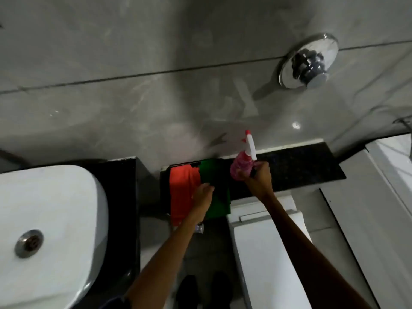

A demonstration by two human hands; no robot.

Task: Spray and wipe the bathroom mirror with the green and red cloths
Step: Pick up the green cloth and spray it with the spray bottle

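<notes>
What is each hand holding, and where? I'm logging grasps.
The right hand grips the pink spray bottle around its body. The left hand rests on the green cloth; a grasp cannot be told.

Right hand (258,178) is gripping a pink spray bottle (242,162) over the dark ledge (301,166); left hand (204,194) rests on the green cloth (217,172), red cloth (180,188) hanging beside it.
</notes>
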